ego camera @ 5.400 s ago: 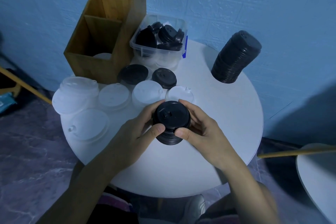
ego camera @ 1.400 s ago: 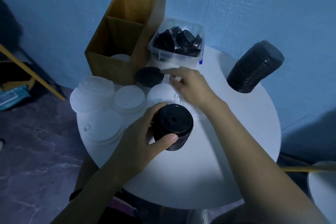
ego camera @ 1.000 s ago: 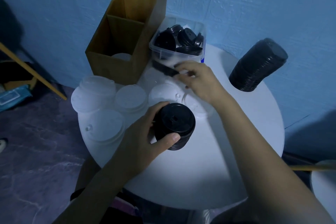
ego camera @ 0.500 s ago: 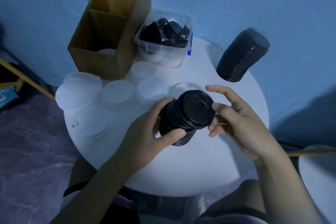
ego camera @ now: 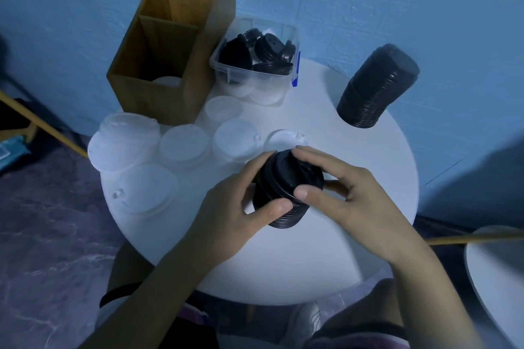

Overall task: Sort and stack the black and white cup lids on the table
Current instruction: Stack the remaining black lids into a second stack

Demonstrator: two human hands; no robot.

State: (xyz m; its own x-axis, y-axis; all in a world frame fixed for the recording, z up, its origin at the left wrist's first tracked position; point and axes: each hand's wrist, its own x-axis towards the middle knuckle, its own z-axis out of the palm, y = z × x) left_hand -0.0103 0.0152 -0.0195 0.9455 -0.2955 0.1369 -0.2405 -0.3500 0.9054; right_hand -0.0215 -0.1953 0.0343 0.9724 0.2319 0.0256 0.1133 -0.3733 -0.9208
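Both hands grip one short black lid stack (ego camera: 286,190) above the tabletop (ego camera: 340,235) — left hand (ego camera: 238,215) around its side, right hand (ego camera: 340,193) curled over the top lid.

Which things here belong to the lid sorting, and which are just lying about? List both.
Job:
- small black lid stack, gripped by left hand and right hand
- tall black stack
- white lids
- clear tub of lids

Lying about:
- wooden organizer
- second table
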